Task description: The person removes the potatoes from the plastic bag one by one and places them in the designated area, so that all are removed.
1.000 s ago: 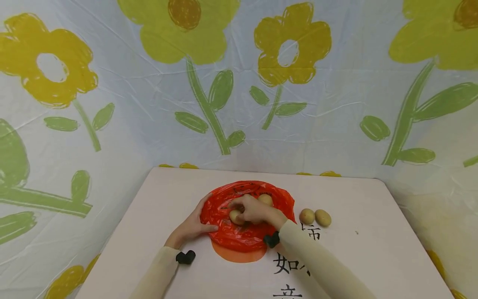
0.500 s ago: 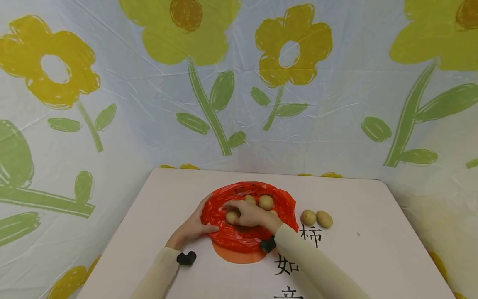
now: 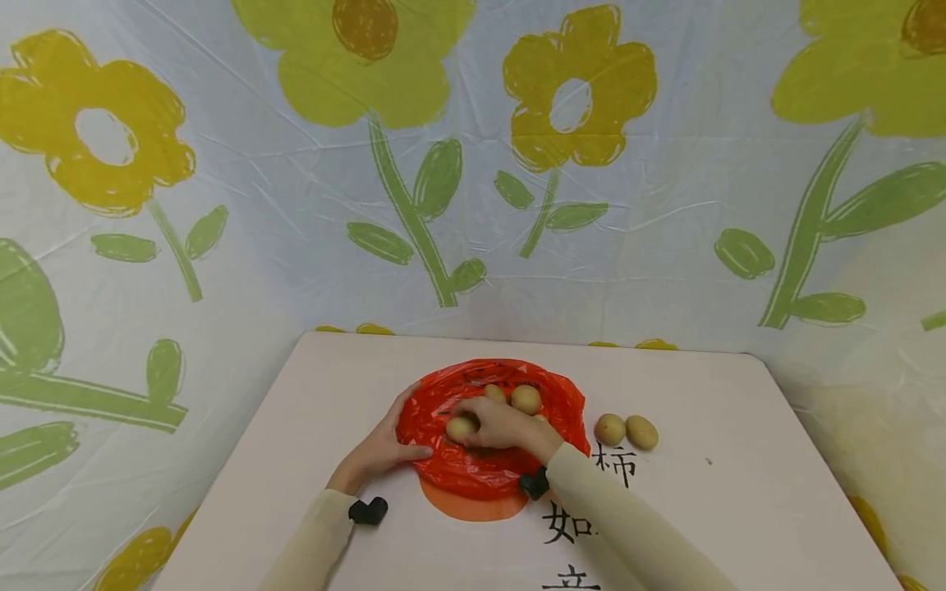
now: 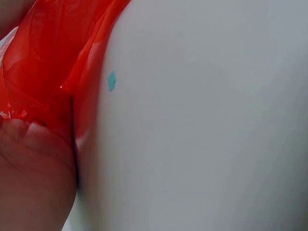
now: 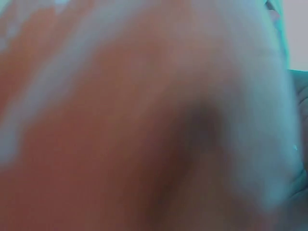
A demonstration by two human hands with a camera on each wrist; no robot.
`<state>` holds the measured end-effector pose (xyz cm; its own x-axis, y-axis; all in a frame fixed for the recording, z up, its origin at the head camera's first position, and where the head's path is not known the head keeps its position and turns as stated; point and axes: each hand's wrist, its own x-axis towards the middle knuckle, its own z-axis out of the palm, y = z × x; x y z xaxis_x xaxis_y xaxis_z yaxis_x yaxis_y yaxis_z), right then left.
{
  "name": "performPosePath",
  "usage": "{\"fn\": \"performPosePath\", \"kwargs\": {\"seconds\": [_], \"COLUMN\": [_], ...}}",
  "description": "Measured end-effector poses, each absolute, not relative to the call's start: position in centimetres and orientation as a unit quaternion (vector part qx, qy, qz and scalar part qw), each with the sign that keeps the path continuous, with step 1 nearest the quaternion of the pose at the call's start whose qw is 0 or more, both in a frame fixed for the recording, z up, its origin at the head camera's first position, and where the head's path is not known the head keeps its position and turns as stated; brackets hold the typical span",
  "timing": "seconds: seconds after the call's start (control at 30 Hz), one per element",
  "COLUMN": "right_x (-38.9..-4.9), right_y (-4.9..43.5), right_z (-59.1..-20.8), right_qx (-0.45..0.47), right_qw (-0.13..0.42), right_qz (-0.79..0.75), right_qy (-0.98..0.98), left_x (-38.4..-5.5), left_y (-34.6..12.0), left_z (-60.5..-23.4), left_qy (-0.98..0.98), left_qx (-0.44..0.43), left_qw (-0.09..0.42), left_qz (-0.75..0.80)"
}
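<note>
Clock positions taken from the centre of the red plastic bag (image 3: 429,469), head view. Bag lies spread on the pale table (image 3: 739,525). Patterned backdrop (image 3: 296,197) rises beyond, 12 o'clock. Two loose potatoes, a round one (image 3: 609,429) and an oval one (image 3: 641,432), side by side at 3 o'clock, off the bag. Black lettering (image 3: 615,466) on the table between 4 and 5; orange patch (image 3: 473,510) at 6, partly under the bag.

Held potato (image 3: 459,429): over the bag, toward 9 o'clock; right hand (image 3: 497,420) pinches it between thumb and fingers. Left hand (image 3: 380,447) at the bag's edge, 9 o'clock, thumb spread apart from the fingers. At 12 to 1, on the bag: small potato (image 3: 495,393) and large potato (image 3: 525,400).

Obscured: right wrist blocks most of another potato (image 3: 543,419); right sleeve (image 3: 621,509) covers some lettering. Lowest character cut by the frame. Left fingertips unclear against the bag. Right-wrist view too blurred to read.
</note>
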<state>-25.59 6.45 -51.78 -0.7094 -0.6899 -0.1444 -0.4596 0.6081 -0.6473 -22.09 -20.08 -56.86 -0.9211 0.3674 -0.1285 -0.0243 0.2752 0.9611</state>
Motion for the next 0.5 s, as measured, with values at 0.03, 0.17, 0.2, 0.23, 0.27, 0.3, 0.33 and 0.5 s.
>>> {"fn": "performPosePath", "kwargs": {"seconds": [0.03,0.17,0.2,0.23,0.27,0.3,0.33,0.5], "right_x": [-25.60,-25.65,-25.67,-25.68,-25.68,-25.66,-25.65,-25.64], "right_y": [6.47,6.53,6.54,6.56,6.58,6.60,6.61,6.77], "right_z": [-51.82,-51.93,-51.94,-51.93,-51.90,-51.85,-51.80,-51.54], "right_qx": [-0.327,-0.326,-0.328,-0.330,-0.332,-0.332,-0.333,-0.329], "right_qw": [0.192,0.187,0.184,0.181,0.178,0.176,0.174,0.165], "right_qz": [-0.298,-0.301,-0.301,-0.299,-0.299,-0.298,-0.299,-0.315], "right_qy": [0.876,0.876,0.876,0.877,0.877,0.877,0.877,0.875], "left_x": [-22.09,-22.11,-22.12,-22.14,-22.17,-22.20,-22.24,-22.30], "left_y": [-20.05,-20.01,-20.01,-20.01,-20.01,-20.01,-20.02,-20.11], "left_z": [-56.88,-56.90,-56.90,-56.89,-56.90,-56.92,-56.93,-56.91], "left_qy": [0.782,0.784,0.783,0.781,0.780,0.778,0.776,0.777], "left_qx": [0.109,0.106,0.106,0.107,0.109,0.110,0.111,0.104], "left_qw": [0.166,0.166,0.165,0.165,0.165,0.165,0.165,0.167], "left_qz": [0.591,0.588,0.590,0.593,0.594,0.597,0.599,0.598]}}
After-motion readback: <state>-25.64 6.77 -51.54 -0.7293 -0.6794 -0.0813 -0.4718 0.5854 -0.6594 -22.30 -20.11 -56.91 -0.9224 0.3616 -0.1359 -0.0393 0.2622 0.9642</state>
